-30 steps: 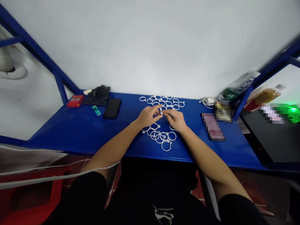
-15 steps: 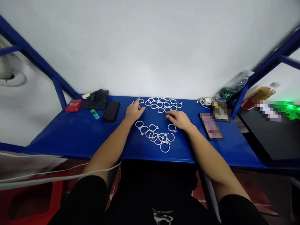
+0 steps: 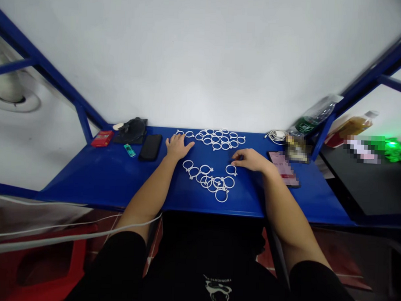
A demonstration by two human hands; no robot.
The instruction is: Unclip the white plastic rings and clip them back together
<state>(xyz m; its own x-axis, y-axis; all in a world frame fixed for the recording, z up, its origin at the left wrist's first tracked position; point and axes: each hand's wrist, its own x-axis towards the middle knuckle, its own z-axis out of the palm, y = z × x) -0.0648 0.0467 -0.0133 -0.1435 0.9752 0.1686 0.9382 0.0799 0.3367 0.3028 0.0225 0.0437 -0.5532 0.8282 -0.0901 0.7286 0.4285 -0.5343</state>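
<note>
White rings, bench: left hand palm down, fingers spread; right hand bent inward, fingers curled at one ring, grip indeterminable.

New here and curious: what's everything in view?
Rings: about twenty-five, white, desk middle
Slab: one, black, desk left
Box: one, red, desk left
Packet: one, teal, desk left
Bundle: one, black, desk left
Pale thing: one, cream, desk left
Cable: one, white, desk right
Phone: one, pinkish, desk right
Bottles: two, clear and amber, right
Blurred items: two, unclear, right
Lights: several, green, right
Side surface: one, black, right
Desk: one, blue, middle
Frame: one, blue, sides
Wall: one, white, behind
Pipe: one, grey, left
Seat: one, red, left
Cords: three, white, left
Floor: one, reddish, below
Shirt: one, black, bottom
Forearms: two, bare, bottom
Left fingers: several, bare, by rings
Right fingers: several, bare, by rings
</note>
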